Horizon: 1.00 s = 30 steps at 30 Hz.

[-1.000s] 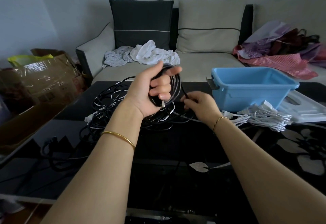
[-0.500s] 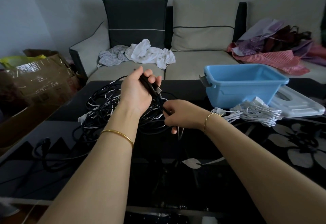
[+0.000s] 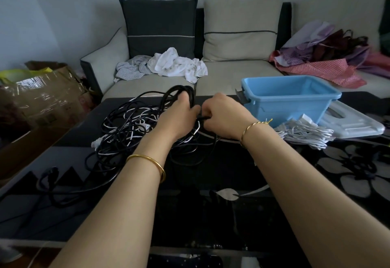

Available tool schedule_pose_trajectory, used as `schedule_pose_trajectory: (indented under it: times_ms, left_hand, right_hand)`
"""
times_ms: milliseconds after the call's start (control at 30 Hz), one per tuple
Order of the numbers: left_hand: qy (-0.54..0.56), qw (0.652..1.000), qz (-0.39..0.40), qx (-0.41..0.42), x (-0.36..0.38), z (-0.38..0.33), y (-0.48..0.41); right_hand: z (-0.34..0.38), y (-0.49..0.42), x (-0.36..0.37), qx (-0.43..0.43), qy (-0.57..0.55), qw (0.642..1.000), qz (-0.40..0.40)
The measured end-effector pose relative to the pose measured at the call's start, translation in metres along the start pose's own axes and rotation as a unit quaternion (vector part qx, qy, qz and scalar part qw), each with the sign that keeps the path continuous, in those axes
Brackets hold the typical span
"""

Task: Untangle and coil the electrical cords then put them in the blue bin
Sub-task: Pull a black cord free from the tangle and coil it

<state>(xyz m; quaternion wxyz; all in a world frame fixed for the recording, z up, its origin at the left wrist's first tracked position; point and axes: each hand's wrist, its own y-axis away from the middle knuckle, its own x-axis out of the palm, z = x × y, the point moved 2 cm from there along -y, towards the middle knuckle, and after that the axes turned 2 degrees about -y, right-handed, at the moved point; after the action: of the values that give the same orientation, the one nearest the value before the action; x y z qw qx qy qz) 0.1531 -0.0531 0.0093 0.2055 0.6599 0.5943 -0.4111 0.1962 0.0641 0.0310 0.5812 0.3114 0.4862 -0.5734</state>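
Note:
A tangle of black and white cords [image 3: 124, 128] lies on the dark glass table [image 3: 211, 215]. My left hand [image 3: 179, 115] grips a coiled black cord [image 3: 179, 92] that loops up above its fingers. Right beside it, my right hand [image 3: 221, 118] pinches a strand of the same black cord. The blue bin [image 3: 291, 99] stands open to the right of my hands, nothing visible inside. A bundled white cord [image 3: 304, 132] lies on the table in front of the bin.
A pale bin lid [image 3: 354, 124] lies right of the bin. A black plug and cord [image 3: 50, 175] trail over the table's left side. A sofa [image 3: 232, 77] with clothes sits behind, and a cardboard box [image 3: 42, 96] stands at the left.
My left hand has lowered with the black coil and turned palm down. My right hand has risen and closed in beside it, still on the black cord.

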Motion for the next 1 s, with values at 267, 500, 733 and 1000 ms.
schedule_pose_trajectory:
  times_ms: [267, 500, 733, 1000]
  left_hand:
    - [0.166, 0.969, 0.182, -0.015, -0.003, -0.003, 0.010]
    - [0.264, 0.938, 0.220, -0.049, -0.013, 0.000, 0.017]
    - [0.384, 0.857, 0.302, -0.162, -0.013, 0.005, 0.021]
    - [0.524, 0.792, 0.258, -0.181, -0.028, 0.005, 0.021]
  right_hand:
    - [-0.011, -0.008, -0.008, 0.017, -0.033, 0.989, -0.142]
    - [-0.021, -0.010, 0.001, 0.022, -0.063, 0.986, -0.153]
    - [-0.034, -0.007, 0.022, 0.045, -0.236, 0.970, -0.045]
    - [-0.044, -0.003, 0.041, 0.030, -0.172, 0.985, 0.001]
